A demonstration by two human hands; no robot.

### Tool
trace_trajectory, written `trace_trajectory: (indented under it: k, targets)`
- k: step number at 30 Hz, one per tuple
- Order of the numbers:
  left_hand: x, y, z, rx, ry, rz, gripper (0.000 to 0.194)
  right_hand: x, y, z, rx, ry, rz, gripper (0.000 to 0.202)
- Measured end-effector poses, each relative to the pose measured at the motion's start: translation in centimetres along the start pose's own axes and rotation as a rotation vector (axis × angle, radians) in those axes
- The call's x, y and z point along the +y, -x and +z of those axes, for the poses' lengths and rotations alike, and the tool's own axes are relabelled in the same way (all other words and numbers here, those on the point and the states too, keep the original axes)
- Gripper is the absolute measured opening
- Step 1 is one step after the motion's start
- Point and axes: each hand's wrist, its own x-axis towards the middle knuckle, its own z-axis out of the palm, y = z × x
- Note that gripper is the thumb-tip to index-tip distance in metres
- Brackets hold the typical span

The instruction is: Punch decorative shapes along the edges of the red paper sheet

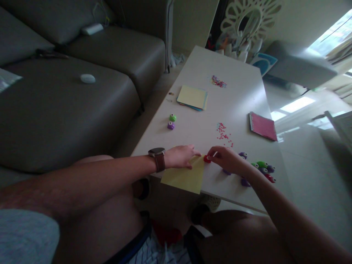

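A sheet of yellow paper lies at the table's near edge, with its lower part hanging over. My left hand, with a watch on the wrist, rests on its upper part, fingers stretched out and apart. At the sheet's upper right corner sits a small red craft punch. The fingers of my right hand are closed on this punch; whether the paper is in its slot is too small to tell. Beside and partly behind my right forearm are several purple, green and red punches.
On the white table are red paper bits, mixed coloured bits, a stack of coloured paper, a green punch, a purple punch and a pink notebook. A grey sofa stands left.
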Motion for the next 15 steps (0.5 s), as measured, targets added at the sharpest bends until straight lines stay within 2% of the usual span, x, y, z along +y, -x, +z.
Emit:
trace_trajectory:
  k: [9, 15]
  targets:
    - [-0.11, -0.14, 0.17, 0.006, 0.02, 0.018, 0.06, 0.19, -0.29, 0.24, 0.009, -0.031, 0.026, 0.011]
    - [-0.15, -0.07, 0.2, 0.007, 0.045, 0.009, 0.061, 0.63, -0.58, 0.52, 0.009, -0.158, 0.01, 0.01]
